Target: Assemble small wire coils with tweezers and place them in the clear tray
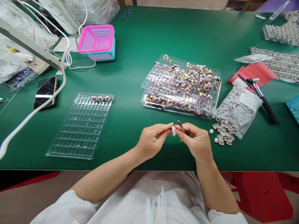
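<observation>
Both hands meet over the near middle of the green table (144,40). My left hand (151,140) pinches a small white part (173,130) between thumb and fingers. My right hand (195,140) also touches that part and grips metal tweezers (181,126) that stick up from its fingers. A clear tray (81,124) lies to the left with three small parts (101,98) in its top row. Stacked clear trays (182,84) heaped with wound ring parts sit beyond the hands.
A torn plastic bag (238,109) spills small white pieces (223,132) at the right. A hammer (263,98) and red sheets (257,72) lie further right. A phone (45,91), white cable (46,99) and pink basket (97,40) are at the left.
</observation>
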Available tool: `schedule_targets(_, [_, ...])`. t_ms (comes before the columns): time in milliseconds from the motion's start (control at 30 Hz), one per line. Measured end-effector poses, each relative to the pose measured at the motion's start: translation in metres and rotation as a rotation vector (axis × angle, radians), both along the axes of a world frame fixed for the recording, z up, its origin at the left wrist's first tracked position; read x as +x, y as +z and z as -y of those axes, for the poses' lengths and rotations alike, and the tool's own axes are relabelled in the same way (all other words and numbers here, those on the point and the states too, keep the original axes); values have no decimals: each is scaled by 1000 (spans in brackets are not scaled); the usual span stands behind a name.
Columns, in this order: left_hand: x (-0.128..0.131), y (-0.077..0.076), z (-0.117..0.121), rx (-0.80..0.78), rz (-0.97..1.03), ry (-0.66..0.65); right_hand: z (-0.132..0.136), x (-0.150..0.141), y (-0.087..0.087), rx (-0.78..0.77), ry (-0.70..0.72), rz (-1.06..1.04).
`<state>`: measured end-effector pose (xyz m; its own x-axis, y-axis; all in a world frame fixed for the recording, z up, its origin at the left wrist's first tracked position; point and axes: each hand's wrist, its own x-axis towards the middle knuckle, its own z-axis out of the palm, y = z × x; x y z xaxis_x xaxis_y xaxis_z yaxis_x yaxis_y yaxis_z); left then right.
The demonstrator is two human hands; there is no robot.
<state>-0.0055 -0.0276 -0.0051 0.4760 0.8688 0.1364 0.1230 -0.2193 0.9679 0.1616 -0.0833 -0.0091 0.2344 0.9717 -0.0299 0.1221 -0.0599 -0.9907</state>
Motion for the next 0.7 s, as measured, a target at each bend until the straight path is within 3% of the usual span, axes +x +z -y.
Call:
schedule_targets(200, [1,-1,-1,-83,22,21,1,-1,2,32,10,84])
schedule_targets(433, [1,-2,-5,-507,232,-36,3,1,1,40,46,62])
schedule_targets(700, [0,4,-13,-737,273,-75,3,2,-2,65,28,107])
